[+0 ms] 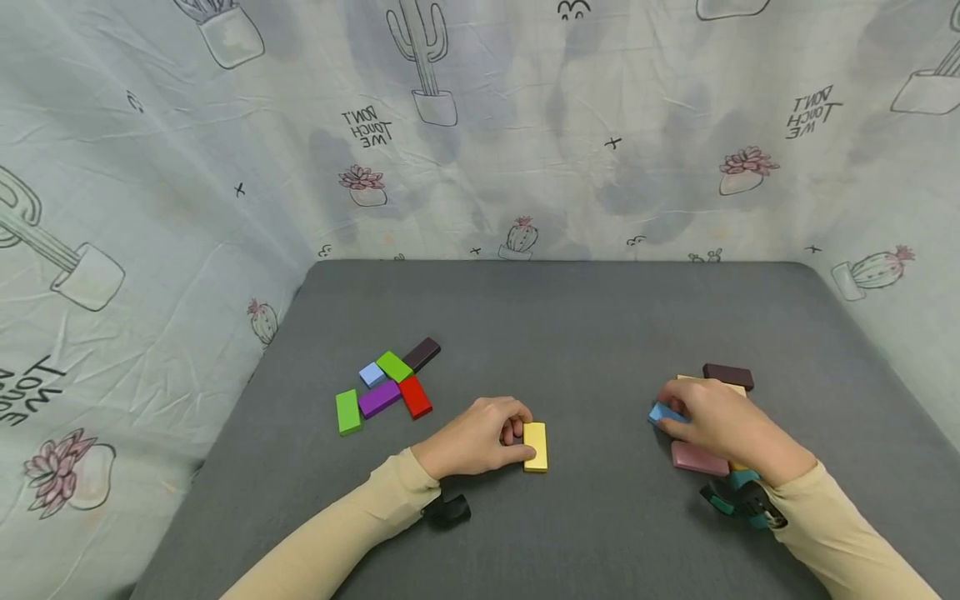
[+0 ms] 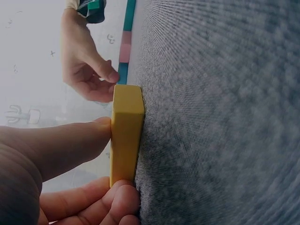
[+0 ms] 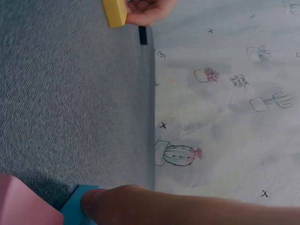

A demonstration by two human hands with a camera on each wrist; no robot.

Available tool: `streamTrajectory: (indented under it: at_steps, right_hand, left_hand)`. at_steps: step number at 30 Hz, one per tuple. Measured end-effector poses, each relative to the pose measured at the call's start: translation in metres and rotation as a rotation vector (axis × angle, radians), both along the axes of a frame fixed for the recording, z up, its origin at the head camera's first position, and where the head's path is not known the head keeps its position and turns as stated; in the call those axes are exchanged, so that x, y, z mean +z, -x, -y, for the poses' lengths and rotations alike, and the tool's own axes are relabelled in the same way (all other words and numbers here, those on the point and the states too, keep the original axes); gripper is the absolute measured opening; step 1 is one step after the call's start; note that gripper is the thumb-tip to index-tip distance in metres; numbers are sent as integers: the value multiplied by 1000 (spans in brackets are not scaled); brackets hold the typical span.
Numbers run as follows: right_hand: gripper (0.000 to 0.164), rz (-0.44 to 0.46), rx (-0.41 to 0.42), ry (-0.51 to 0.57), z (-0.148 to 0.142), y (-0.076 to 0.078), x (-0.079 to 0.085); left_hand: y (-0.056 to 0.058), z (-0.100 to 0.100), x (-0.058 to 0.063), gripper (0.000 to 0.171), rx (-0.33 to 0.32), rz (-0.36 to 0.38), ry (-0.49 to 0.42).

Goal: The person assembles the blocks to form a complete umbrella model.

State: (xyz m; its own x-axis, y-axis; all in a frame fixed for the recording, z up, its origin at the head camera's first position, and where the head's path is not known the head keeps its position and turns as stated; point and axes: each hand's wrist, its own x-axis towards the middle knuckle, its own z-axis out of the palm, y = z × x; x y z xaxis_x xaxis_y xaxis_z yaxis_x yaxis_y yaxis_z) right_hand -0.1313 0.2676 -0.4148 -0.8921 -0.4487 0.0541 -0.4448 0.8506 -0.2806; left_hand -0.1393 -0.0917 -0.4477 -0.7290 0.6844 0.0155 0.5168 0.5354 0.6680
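Note:
Near the middle of the grey table, my left hand (image 1: 480, 436) holds a yellow block (image 1: 536, 447). In the left wrist view its thumb (image 2: 89, 136) lies on the upper face of this yellow block (image 2: 127, 136), and fingertips touch one end. Over the group at the right, my right hand (image 1: 723, 425) grips a blue block (image 1: 664, 413) between thumb and fingers. The right wrist view shows the thumb on the blue block (image 3: 79, 204), beside a pink block (image 3: 23, 204). Part of the blue block is hidden under the fingers.
Around the right hand lie a dark block (image 1: 727, 375), a pink block (image 1: 699, 458) and a teal block (image 1: 744, 478), partly covered by the wrist. At the left is a loose group with a red block (image 1: 416, 397), a purple block (image 1: 379, 399) and several others.

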Motion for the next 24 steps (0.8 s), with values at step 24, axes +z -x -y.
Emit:
streamTrajectory:
  at_steps: [24]
  right_hand:
    - [26,172,49,91,31,30,12]
  left_hand:
    - [1,0,1,29,-18,-7,6]
